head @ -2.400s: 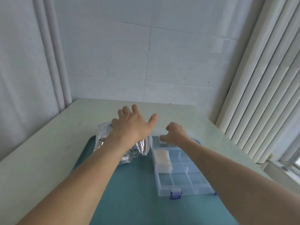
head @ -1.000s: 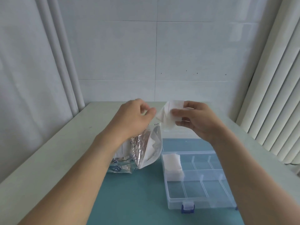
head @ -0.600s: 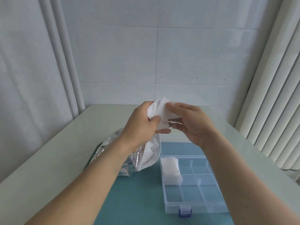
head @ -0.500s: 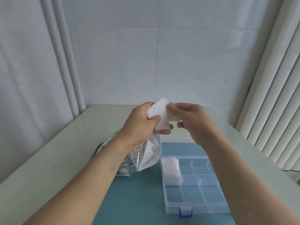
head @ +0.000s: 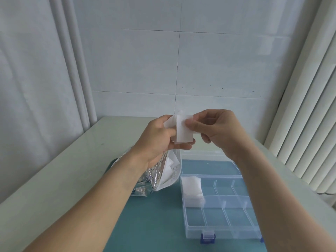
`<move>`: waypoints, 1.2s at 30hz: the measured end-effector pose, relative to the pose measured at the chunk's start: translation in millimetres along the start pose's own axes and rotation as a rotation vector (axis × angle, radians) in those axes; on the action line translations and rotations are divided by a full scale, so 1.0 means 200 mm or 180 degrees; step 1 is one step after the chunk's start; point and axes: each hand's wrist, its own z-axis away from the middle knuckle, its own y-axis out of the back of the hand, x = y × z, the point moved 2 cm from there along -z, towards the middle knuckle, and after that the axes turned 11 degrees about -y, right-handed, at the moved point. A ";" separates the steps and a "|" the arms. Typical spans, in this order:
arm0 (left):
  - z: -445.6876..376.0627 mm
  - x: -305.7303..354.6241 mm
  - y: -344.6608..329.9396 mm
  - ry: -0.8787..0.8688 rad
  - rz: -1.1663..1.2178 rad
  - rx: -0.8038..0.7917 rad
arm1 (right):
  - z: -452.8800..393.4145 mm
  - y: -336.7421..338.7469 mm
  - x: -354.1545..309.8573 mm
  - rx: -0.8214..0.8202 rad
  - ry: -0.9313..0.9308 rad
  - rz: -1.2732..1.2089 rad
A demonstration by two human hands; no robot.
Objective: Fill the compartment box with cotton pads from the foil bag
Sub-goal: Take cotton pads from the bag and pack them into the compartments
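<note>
while both hands point(head: 160, 137) point(head: 216, 130) pinch a small stack of cotton pads point(head: 182, 130) above the foil bag point(head: 163, 171), peel one gently (they cling) for the compartment box point(head: 220, 206) at the mat's right edge.

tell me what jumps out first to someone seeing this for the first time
Two bare hands meet mid-frame above the table, the left hand and right hand together pinching a few white cotton pads. Below them, on a teal mat, a clear compartment box lies open with pads in its far left compartment only, and the open foil bag sits just left of it.
</note>
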 end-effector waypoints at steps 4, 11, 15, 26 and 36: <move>0.00 0.00 -0.02 0.0148 0.0409 -0.0022 | -0.02 -0.05 0.03 0.0556 0.0332 0.0768; -0.01 -0.02 0.02 0.0008 0.0206 0.0182 | -0.05 0.02 0.04 0.0539 -0.0202 0.0801; -0.01 -0.01 0.01 0.0012 0.0165 0.0037 | -0.04 0.04 0.05 0.0156 -0.0269 0.0258; 0.02 -0.01 0.01 0.0747 -0.0283 -0.0734 | 0.05 0.06 -0.04 -0.0809 -0.0092 0.1219; 0.03 0.00 0.02 0.0837 -0.0139 -0.0720 | 0.00 -0.01 -0.02 0.0030 0.0518 0.1786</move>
